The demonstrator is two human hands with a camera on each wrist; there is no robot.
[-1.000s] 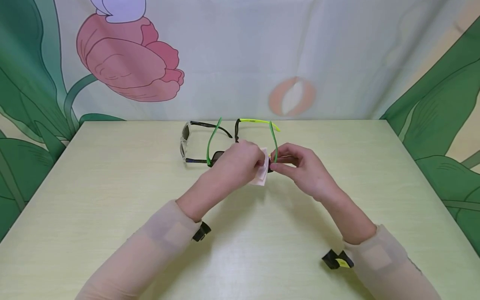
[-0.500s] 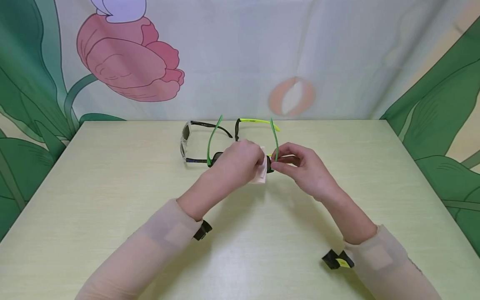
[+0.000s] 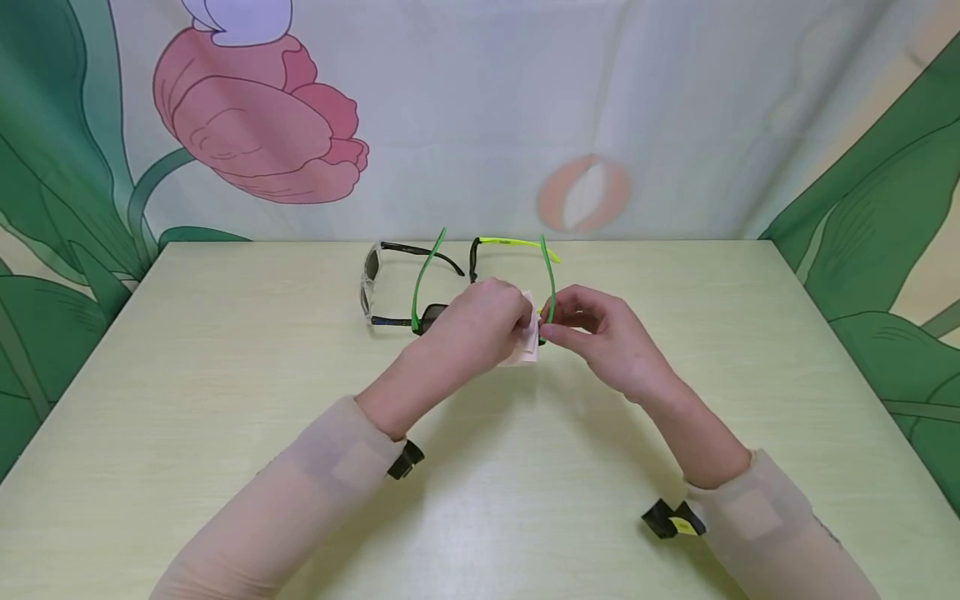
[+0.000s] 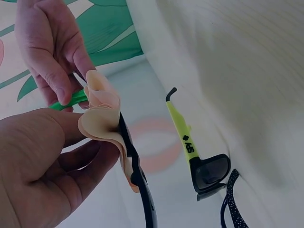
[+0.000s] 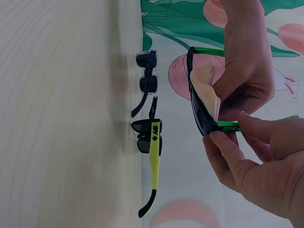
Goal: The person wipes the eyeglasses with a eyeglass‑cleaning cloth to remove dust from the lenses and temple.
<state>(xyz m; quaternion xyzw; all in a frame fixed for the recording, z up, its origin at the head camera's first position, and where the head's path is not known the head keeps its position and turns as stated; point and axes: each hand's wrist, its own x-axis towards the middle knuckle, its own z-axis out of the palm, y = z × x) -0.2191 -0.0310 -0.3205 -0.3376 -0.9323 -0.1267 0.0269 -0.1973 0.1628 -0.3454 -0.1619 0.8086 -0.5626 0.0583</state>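
Black-framed sunglasses with green temples (image 3: 426, 279) are held up above the table, lenses toward the person. My right hand (image 3: 611, 342) pinches them at the hinge end of the right temple, thumb and fingers around the green arm (image 5: 229, 126). My left hand (image 3: 480, 325) pinches a folded pale pink cloth (image 4: 102, 111) and presses it against the lens nearest the right hand. In the left wrist view the cloth wraps over the black frame edge (image 4: 137, 175). The other lens (image 3: 432, 317) shows partly beyond the left wrist.
On the table (image 3: 247, 358) behind the held pair stand clear-framed sunglasses (image 3: 367, 283) with dark temples, at left. Beside them are black sunglasses with yellow temples (image 5: 155, 156). A printed curtain (image 3: 465, 125) hangs at the table's back edge.
The cloth has shifted slightly up and back right across the lens with my left hand. The green-templed sunglasses have tilted a little; my right hand keeps its grip.
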